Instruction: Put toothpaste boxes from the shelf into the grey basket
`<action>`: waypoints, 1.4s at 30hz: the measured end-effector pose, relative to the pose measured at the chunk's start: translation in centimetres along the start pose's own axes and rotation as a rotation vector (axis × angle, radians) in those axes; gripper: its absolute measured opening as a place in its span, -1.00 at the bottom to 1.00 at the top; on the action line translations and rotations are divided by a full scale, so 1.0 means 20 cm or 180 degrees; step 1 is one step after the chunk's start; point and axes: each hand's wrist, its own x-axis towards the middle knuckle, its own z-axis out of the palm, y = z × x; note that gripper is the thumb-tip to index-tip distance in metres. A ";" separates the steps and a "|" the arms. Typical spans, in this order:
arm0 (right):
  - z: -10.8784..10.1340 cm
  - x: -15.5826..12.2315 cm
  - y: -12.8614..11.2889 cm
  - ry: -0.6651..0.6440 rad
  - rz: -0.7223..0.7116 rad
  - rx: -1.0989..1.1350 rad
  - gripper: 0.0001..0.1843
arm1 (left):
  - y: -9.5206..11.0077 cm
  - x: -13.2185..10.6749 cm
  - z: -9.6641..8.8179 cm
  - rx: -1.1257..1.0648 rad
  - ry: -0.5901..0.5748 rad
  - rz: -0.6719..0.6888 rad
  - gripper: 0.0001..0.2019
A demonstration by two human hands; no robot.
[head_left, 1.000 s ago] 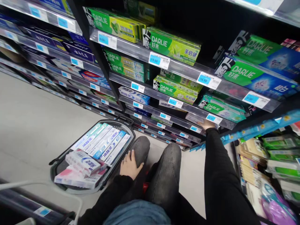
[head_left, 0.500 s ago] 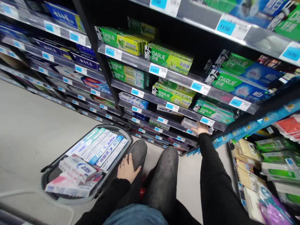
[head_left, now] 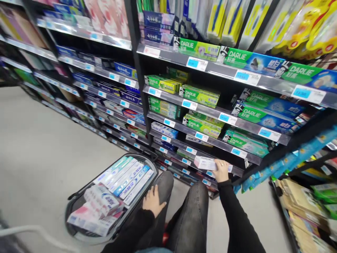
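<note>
Plainly, the shelf lip [head_left: 237, 171] was the tight spot

From where I stood, the person's right hand [head_left: 222, 171] had its fingers wrapped round one end of a pale box [head_left: 205, 163], which was just in front of that low lip and its price tags [head_left: 191, 150]. The box's other end stuck out to the left, free of the fingers, and I couldn't tell whether its underside touched the shelf. That one-ended hold struck me as the weak point: had the grip slackened, the free end could have dipped and the box dropped to the floor [head_left: 47, 147]. A careless sideways swing might have snagged a tag, and a quick lift could have bumped the teal carton [head_left: 244, 144] on the shelf above.

The left hand [head_left: 154, 202] lay on the left knee [head_left: 165, 182], fingers loosely spread and gripping nothing I could see, so it gave the box no support. Just beside that leg sat a basket [head_left: 88, 239]. Its long cartons [head_left: 126, 179] lay in a neat row, but a white-and-blue box [head_left: 106, 201] was perched askew on a pinkish box [head_left: 86, 221]; a knock from the knee might have sent it sliding.
</note>
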 end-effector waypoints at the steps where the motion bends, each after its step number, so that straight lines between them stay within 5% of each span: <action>1: -0.01 -0.03 -0.09 0.0052 -0.0129 0.0192 -0.70 | 0.03 -0.01 -0.06 -0.0282 -0.0114 0.0069 -0.10; 7: -0.24 -0.17 -0.68 0.0787 -0.0410 0.2651 -0.71 | 0.29 -0.22 -0.56 -0.3172 -0.0141 0.2278 0.09; 10: -0.33 -0.18 -0.86 0.0846 -0.0234 0.3637 -0.77 | 0.41 -0.34 -0.78 -0.3106 0.0151 0.3060 0.13; 13: -0.37 -0.21 -0.95 0.0916 -0.0334 0.4344 -0.72 | 0.44 -0.43 -0.89 -0.2520 0.0429 0.3314 0.05; 18: -0.46 -0.32 -1.03 0.0638 0.0281 0.5320 -0.53 | 0.37 -0.50 -0.93 -0.2391 0.0166 0.2879 -0.17; 26: -0.43 -0.47 -1.11 -0.0019 0.1669 0.6458 -0.22 | 0.23 -0.58 -0.99 -0.2477 -0.1924 0.2282 -0.33; 35: -0.39 -0.48 -1.12 -0.0030 0.1974 0.6727 -0.24 | 0.20 -0.61 -0.98 -0.2869 -0.1947 0.1926 -0.38; 42: -0.40 -0.49 -1.12 -0.1159 0.2087 0.6192 -0.12 | 0.27 -0.62 -0.86 -0.3546 -0.3003 0.1634 -0.25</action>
